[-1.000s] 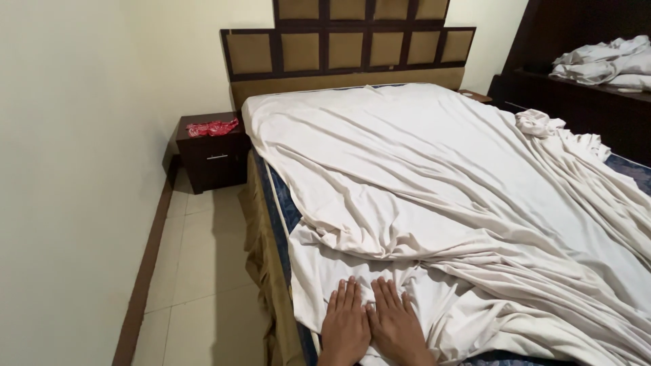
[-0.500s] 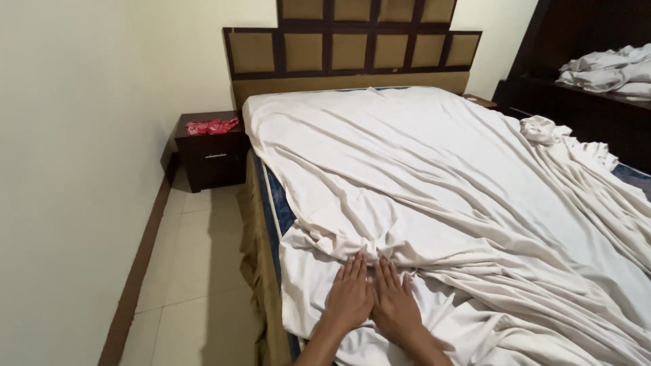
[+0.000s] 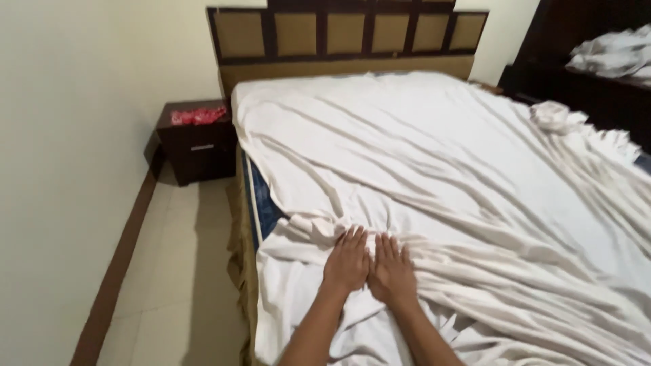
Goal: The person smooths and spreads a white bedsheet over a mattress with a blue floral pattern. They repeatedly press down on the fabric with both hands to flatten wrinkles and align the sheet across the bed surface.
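Since a moment ago we have slid both hands farther up the white sheet (image 3: 434,176), and now the left hand (image 3: 347,261) and right hand (image 3: 391,270) lie flat, fingers spread, side by side against a bunched ridge just ahead. Its wrinkles run away to our right across the bed (image 3: 261,210), toward the headboard (image 3: 346,34) and nightstand (image 3: 196,139).

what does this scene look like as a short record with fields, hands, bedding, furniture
left hand: left hand flat, palm down, fingers spread on the wrinkled white bed sheet
right hand: right hand flat beside it, thumbs nearly touching
sheet: bunched into a ridge just ahead of the fingertips, creased across the bed
mattress: blue mattress edge bare at the near left side
headboard: dark wooden headboard with tan panels
side table: dark wooden nightstand with a red item on top
far right: heap of white linen on a dark shelf
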